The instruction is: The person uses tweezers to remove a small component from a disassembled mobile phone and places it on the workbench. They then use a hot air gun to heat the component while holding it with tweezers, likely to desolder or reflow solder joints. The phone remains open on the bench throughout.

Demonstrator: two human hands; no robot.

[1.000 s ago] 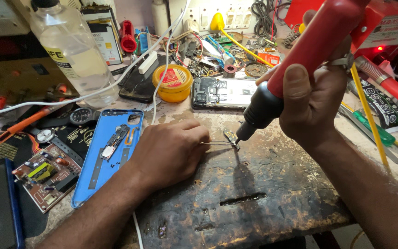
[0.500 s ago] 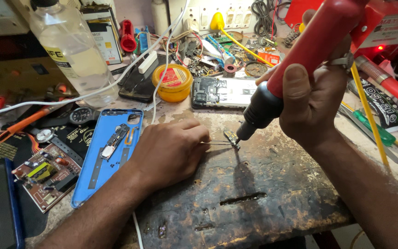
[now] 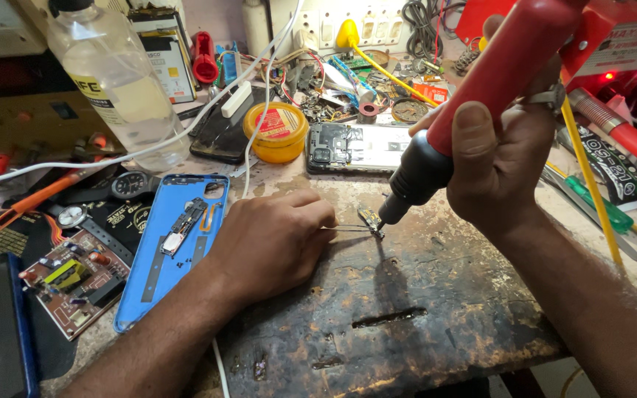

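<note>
A small circuit part (image 3: 370, 219) lies near the middle of the dark, scorched wooden worktop (image 3: 436, 324), close to its far edge. Thin metal tweezers (image 3: 346, 229) reach it from the left and touch it at their tips. The left hand (image 3: 270, 239) rests on the worktop with its grip closed around the tweezers, fingers curled down. Just above the part, the black nozzle of a red hot-air tool (image 3: 473, 110) points down at it, very near; I cannot tell if the nozzle touches. The right hand (image 3: 499, 166) has its grip closed around the red handle, thumb lying along the black collar. Left of the left hand lies a blue phone back frame (image 3: 149, 265) with small parts inside, and further left a small circuit board (image 3: 75, 284) with a yellow component. Behind the part lies an opened phone (image 3: 348, 147), and beside it a round yellow tin (image 3: 276, 131). A clear plastic bottle (image 3: 116, 81) stands at the back left, with a white cable (image 3: 186, 133) running in front of it. On the right side a green-handled screwdriver (image 3: 602, 210) lies near a yellow wire (image 3: 591, 184).
</note>
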